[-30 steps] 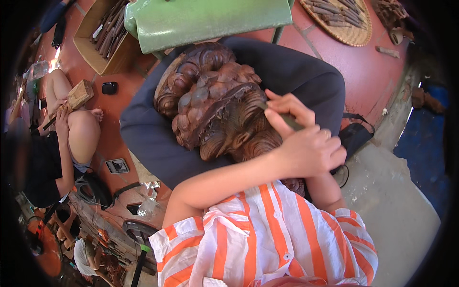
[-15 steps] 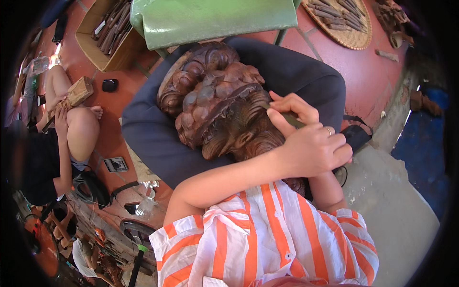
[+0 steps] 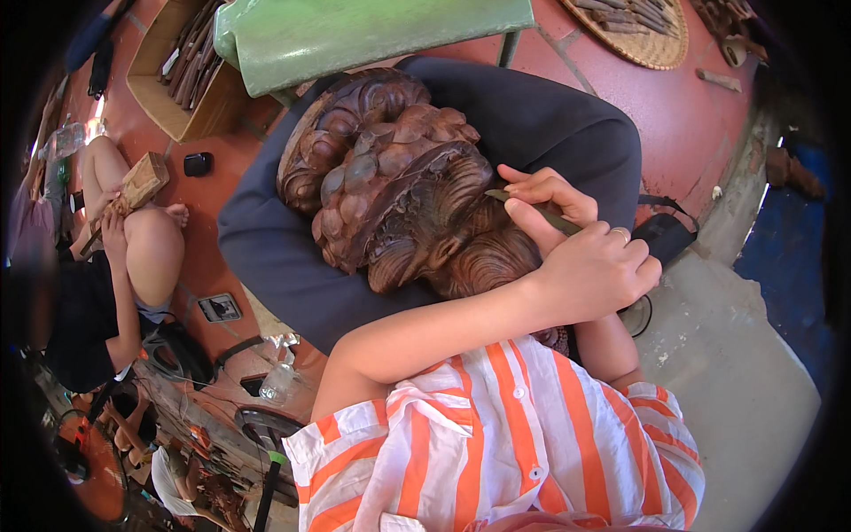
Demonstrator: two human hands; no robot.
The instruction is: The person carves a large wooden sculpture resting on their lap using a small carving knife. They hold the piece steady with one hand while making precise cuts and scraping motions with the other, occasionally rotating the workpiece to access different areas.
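A dark brown wood carving (image 3: 399, 186) with rounded lumps and finely grooved curls lies across my lap, on dark trousers. My right hand (image 3: 554, 197) pinches a thin flat-bladed scraper (image 3: 551, 220) between thumb and fingers, its tip at the grooved curls. My left forearm crosses over the right one. The fingers of my left hand (image 3: 598, 273) are closed where the scraper's rear end disappears; that end is hidden inside the fist. The carving's near end is partly covered by my left forearm.
Just ahead stands a green seat (image 3: 372, 40). A cardboard box (image 3: 168, 97) of brown sticks is at the far left, a woven tray (image 3: 651, 49) with similar pieces at the far right. On the left a seated person (image 3: 97, 275) holds a wooden block (image 3: 144, 180).
My hands have drawn slightly back to the right along the carving, and more of the scraper's blade shows. The whole view has shifted a little.
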